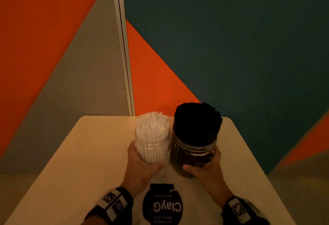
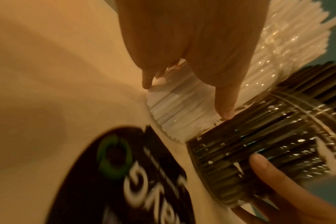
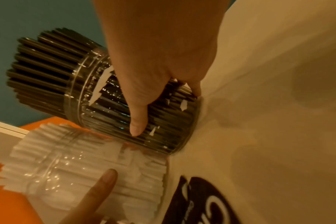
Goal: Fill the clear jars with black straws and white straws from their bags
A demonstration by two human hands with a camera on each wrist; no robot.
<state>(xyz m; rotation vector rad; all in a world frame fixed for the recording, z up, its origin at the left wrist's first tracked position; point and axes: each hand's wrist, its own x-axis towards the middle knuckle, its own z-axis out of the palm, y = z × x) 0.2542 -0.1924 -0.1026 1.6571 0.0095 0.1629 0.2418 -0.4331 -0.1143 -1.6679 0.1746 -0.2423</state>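
Two clear jars stand side by side, touching, at the middle of the table. The left jar [image 1: 151, 146] is packed with white straws [image 1: 152, 126], and my left hand [image 1: 140, 164] grips it from the near left side. The right jar [image 1: 193, 155] is packed with black straws [image 1: 196, 119], held by my right hand [image 1: 206, 167] with the thumb across its front. The left wrist view shows the white-straw jar [image 2: 182, 109] under my fingers and the black-straw jar [image 2: 249, 142] beside it. In the right wrist view my thumb lies on the black-straw jar [image 3: 144, 115], with the white-straw jar [image 3: 105, 169] below.
A black round-labelled bag [image 1: 162, 205] with white lettering lies flat on the cream table [image 1: 85, 162] just in front of the jars, between my wrists. Orange, grey and teal wall panels stand right behind the table's far edge.
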